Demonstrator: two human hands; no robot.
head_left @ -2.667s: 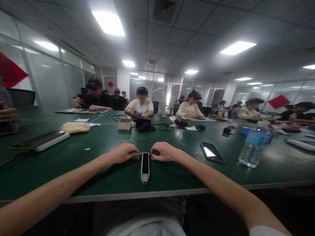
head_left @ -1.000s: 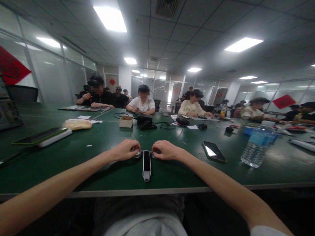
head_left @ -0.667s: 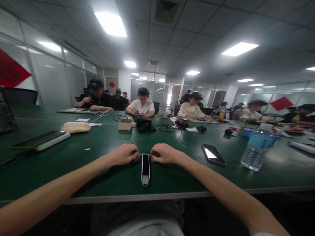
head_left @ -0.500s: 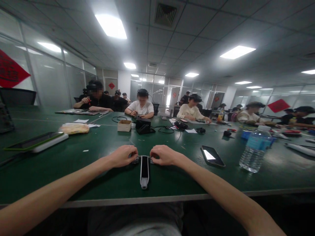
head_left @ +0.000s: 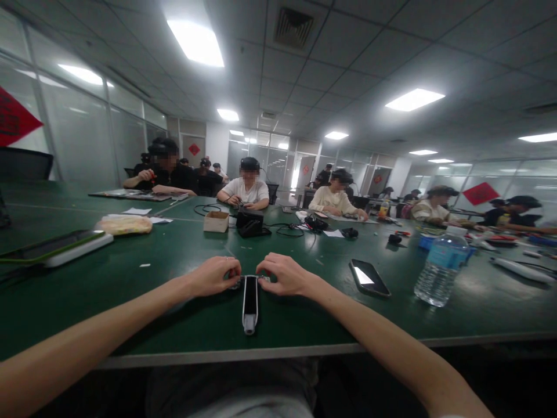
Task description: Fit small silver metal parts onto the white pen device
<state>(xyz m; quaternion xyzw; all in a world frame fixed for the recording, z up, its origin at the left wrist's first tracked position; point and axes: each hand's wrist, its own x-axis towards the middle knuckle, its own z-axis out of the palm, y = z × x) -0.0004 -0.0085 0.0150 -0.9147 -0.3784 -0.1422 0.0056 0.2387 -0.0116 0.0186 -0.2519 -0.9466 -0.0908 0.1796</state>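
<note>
A long white device with a dark top (head_left: 249,299) lies on the green table (head_left: 191,325), its narrow pale end towards me. Left of its far end is my left hand (head_left: 217,274), fingers curled and pinched at a small greyish piece (head_left: 236,284) mostly hidden beneath them. My right hand (head_left: 285,275) is on the other side, its thumb and fingers closed about a small pale piece (head_left: 266,279). What exactly these pieces are, I cannot make out. Both hands stay low, close to the tabletop.
To the right lie a phone (head_left: 369,277) and a water bottle (head_left: 440,270). Ahead are a small open box (head_left: 216,222), a black stand (head_left: 252,223) and cables. At left sit a green-edged tablet (head_left: 52,245) and a wrapped packet (head_left: 124,224). Several people work across the table.
The whole view has shifted slightly. My right thumb and fingers have loosened a little, so more of the pale piece shows. My left hand keeps its pinch; the device lies as before.
</note>
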